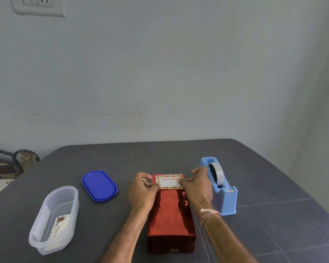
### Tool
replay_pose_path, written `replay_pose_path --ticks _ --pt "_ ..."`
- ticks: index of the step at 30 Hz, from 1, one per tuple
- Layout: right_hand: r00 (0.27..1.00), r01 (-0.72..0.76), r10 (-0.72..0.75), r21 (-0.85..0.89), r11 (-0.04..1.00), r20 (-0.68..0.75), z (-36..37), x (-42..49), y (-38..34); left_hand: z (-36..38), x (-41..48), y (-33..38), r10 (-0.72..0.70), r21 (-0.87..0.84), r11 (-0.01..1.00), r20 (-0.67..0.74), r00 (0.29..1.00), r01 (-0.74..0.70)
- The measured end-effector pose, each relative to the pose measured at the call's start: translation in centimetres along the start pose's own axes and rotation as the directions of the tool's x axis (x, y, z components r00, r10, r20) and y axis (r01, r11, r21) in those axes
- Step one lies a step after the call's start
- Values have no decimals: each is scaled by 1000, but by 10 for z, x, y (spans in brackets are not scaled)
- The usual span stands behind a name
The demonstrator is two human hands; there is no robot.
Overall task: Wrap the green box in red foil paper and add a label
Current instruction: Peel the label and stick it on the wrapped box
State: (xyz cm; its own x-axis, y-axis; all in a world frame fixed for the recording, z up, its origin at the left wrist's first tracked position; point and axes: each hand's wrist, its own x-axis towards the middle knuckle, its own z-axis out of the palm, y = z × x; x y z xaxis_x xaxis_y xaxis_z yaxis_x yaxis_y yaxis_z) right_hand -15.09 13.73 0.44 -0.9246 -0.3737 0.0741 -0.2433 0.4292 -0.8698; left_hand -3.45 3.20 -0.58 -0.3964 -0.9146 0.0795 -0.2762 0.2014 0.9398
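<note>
A box wrapped in shiny red foil (170, 215) lies lengthwise on the dark grey table (122, 158), one end toward me. A white "Happy Birthday" label (169, 181) with a coloured border lies on the far end of its top face. My left hand (143, 188) pinches the label's left edge. My right hand (197, 184) pinches its right edge. No green of the box shows under the foil.
A light blue tape dispenser (221, 188) stands just right of my right hand. A blue oval lid (99, 185) lies to the left. A clear plastic container (54, 219) holding more cards sits at front left. A wall rises behind the table.
</note>
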Motion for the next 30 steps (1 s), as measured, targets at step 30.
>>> replay_pose_path --ticks 30 --pt "991 133 -135 -120 984 -10 17 3 18 7 9 -18 209 177 961 35 977 -212"
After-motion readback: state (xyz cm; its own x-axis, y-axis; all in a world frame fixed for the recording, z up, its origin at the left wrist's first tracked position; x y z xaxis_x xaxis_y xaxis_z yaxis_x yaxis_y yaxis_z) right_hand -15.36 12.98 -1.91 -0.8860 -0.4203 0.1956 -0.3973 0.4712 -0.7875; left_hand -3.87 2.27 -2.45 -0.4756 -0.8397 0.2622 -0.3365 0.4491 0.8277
